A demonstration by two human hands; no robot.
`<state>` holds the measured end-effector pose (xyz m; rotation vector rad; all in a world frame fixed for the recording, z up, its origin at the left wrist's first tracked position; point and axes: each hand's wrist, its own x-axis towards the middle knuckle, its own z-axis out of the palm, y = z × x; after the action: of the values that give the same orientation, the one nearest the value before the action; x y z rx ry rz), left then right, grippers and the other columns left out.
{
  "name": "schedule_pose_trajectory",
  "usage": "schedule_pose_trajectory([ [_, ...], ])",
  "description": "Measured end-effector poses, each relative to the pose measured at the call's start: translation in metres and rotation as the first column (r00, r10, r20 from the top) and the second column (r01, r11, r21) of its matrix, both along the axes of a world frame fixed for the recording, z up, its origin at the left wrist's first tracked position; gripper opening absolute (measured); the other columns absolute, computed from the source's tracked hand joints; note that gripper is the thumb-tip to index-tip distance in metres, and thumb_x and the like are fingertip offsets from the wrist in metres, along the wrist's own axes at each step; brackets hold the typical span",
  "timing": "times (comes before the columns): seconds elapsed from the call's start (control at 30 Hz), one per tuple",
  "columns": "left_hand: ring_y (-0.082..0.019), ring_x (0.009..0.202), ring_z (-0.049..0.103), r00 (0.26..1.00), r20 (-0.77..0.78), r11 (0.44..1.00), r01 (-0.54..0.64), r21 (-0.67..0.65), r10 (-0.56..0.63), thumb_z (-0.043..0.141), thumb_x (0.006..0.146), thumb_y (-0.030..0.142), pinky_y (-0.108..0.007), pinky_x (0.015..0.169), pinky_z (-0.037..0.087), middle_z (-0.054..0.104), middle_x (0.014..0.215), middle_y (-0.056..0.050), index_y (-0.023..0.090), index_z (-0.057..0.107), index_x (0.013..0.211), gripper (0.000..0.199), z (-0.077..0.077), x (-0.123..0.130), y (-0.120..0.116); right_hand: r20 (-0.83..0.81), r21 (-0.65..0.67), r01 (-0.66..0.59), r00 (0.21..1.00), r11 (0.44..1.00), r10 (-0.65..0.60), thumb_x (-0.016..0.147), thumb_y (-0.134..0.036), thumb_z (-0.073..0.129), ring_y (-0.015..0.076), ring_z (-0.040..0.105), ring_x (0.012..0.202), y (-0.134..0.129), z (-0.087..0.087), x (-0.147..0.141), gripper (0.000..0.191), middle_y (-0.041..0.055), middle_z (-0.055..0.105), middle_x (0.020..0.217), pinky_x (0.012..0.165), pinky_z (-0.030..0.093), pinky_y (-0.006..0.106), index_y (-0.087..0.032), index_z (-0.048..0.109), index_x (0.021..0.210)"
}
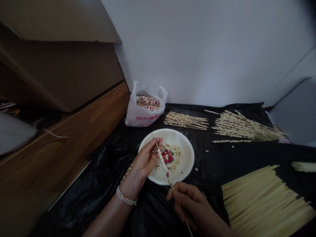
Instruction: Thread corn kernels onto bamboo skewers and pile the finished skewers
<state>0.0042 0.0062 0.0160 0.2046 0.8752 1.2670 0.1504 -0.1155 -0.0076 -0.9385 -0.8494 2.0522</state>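
Over the bowl I see a thin wooden skewer (162, 159) threaded with white, pale yellow and dark red corn kernels, slanting from upper left to lower right. My left hand (147, 156) has its fingertips closed around the upper tip. My right hand (190, 199) pinches the bare stick just below the lowest kernels. Beneath them is a white bowl (184, 140) with loose corn kernels (176, 154) and a red flower pattern on its bottom. A speckled corn cob (127, 173) lies partly hidden behind my left wrist.
A plastic bag (133, 113) of speckled corn cobs stands behind the bowl. Two piles of threaded skewers, a small one (184, 120) and a larger one (237, 126), lie to its right. Bare skewers (266, 200) cover the lower right. Black plastic sheeting (81, 194) lies underneath; a cardboard box (61, 65) stands left.
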Motion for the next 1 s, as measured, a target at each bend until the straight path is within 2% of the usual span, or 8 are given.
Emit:
schedule_pose_trajectory([
  [0.13,-0.008,0.066,0.064,0.994,-0.089,0.996,0.071,0.058,-0.065,0.058,0.085,0.011,-0.016,0.061,0.054,0.072,0.082,-0.007,0.008,0.071,0.086,0.013,-0.007,-0.003,-0.001,0.038,0.034,0.023,0.999,0.999,-0.024,0.082,-0.048,0.063,0.0031,0.022,0.029,0.0,0.002,-0.002,0.033,-0.009,0.047,0.041,0.03,0.01,0.017,-0.016,0.062,0.079],
  [0.33,-0.011,0.069,0.065,0.961,-0.167,0.964,0.24,0.113,-0.22,0.062,0.083,0.013,-0.02,0.069,0.054,0.072,0.082,-0.008,0.008,0.072,0.086,0.012,-0.006,-0.001,-0.008,0.086,0.052,0.071,0.993,0.996,-0.076,0.083,-0.048,0.062,0.0035,0.023,0.031,0.002,0.003,-0.001,0.032,-0.0093,0.046,0.042,0.031,0.011,0.018,-0.016,0.062,0.081],
  [0.47,-0.016,0.079,0.068,0.962,-0.076,0.96,0.269,0.077,-0.264,0.056,0.086,0.019,-0.026,0.075,0.055,0.072,0.091,-0.012,0.008,0.07,0.096,0.02,-0.005,-0.001,-0.008,0.087,0.063,0.106,0.99,0.992,-0.111,0.085,-0.046,0.061,0.0026,0.023,0.032,0.005,0.0,0.002,0.03,-0.0095,0.047,0.045,0.032,0.011,0.018,-0.016,0.063,0.085],
  [0.57,-0.019,0.093,0.068,0.963,0.055,0.965,0.26,0.044,-0.262,0.047,0.081,0.004,-0.03,0.084,0.054,0.071,0.101,-0.014,0.008,0.065,0.107,0.032,-0.004,-0.003,-0.006,0.056,0.064,0.131,0.989,0.989,-0.134,0.087,-0.046,0.06,0.0024,0.022,0.031,0.006,-0.004,0.003,0.029,-0.0098,0.047,0.044,0.032,0.01,0.018,-0.016,0.063,0.084],
  [0.63,-0.018,0.099,0.066,0.969,0.063,0.971,0.236,0.023,-0.237,0.041,0.066,-0.011,-0.03,0.09,0.051,0.07,0.106,-0.013,0.011,0.063,0.112,0.055,-0.003,-0.003,-0.006,0.049,0.064,0.124,0.991,0.99,-0.128,0.087,-0.045,0.06,0.0026,0.021,0.03,0.006,-0.006,0.003,0.029,-0.0099,0.047,0.044,0.032,0.009,0.019,-0.017,0.063,0.084],
  [0.7,-0.016,0.104,0.065,0.978,0.02,0.978,0.208,-0.002,-0.208,0.037,0.059,-0.017,-0.027,0.094,0.049,0.07,0.109,-0.01,0.015,0.063,0.112,0.067,-0.002,-0.002,-0.008,0.061,0.066,0.117,0.991,0.991,-0.121,0.087,-0.046,0.06,0.0029,0.021,0.031,0.006,-0.006,0.003,0.029,-0.0099,0.046,0.044,0.032,0.01,0.019,-0.017,0.062,0.084],
  [0.8,-0.018,0.109,0.063,0.981,-0.041,0.981,0.192,-0.008,-0.192,0.043,0.065,-0.016,-0.028,0.096,0.048,0.07,0.11,-0.01,0.019,0.067,0.108,0.06,-0.001,0.001,-0.01,0.079,0.067,0.114,0.99,0.991,-0.12,0.086,-0.047,0.061,0.0031,0.022,0.031,0.005,-0.004,0.002,0.03,-0.0095,0.047,0.043,0.033,0.01,0.02,-0.017,0.062,0.082],
  [1.0,-0.022,0.109,0.064,0.981,-0.09,0.983,0.175,0.05,-0.17,0.056,0.075,-0.005,-0.028,0.095,0.049,0.07,0.109,-0.016,0.011,0.068,0.102,0.034,-0.003,0.0,-0.008,0.111,0.058,0.107,0.987,0.993,-0.113,0.083,-0.048,0.062,0.0027,0.023,0.031,0.006,0.006,0.0,0.033,-0.0093,0.047,0.043,0.033,0.009,0.019,-0.015,0.062,0.081],
])
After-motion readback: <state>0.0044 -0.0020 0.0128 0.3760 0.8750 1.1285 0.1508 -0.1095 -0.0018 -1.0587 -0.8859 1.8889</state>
